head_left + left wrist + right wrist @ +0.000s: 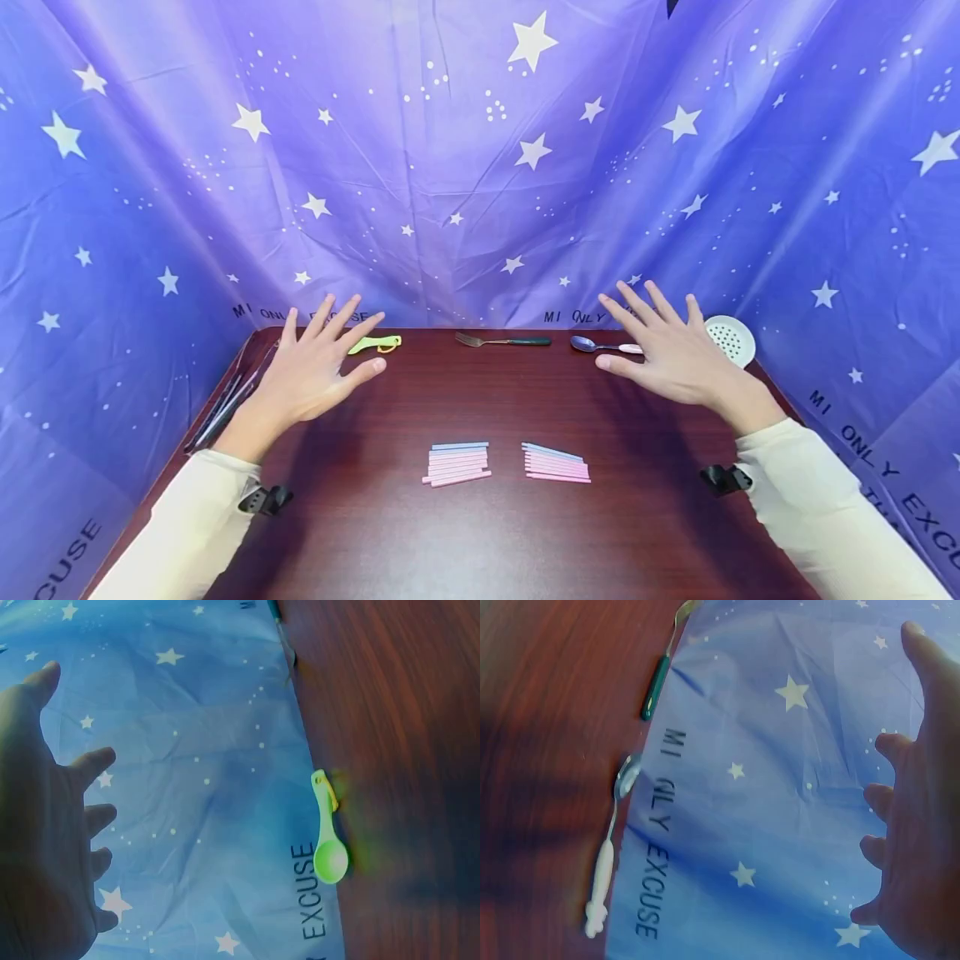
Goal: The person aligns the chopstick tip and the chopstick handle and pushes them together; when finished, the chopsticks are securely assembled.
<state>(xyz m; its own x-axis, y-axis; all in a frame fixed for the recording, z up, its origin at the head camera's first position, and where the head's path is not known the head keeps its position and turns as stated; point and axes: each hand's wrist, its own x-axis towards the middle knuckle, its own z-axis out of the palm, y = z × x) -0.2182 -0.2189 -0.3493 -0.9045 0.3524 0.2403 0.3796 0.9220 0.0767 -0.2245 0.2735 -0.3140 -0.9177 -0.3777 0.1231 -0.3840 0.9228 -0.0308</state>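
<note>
My left hand (315, 367) is held above the table with its fingers spread, and nothing is in it. Beyond its fingertips lies a green measuring spoon (328, 832) with a yellow ring, partly hidden in the head view. The right hand (671, 354), likewise spread and holding nothing, hovers near a spoon (602, 874) with a white handle. A fork (517, 341) with a dark green handle lies between the two hands at the back edge. Nearer the front are two groups of short pink and blue sticks, a left group (459, 461) and a right group (555, 467).
A white perforated dish (731, 340) sits at the back right corner, partly behind the right hand. Several dark, thin stick-like items (225, 408) lie along the left edge. A starry blue-purple cloth (465, 167) hangs around the reddish-brown table (450, 542).
</note>
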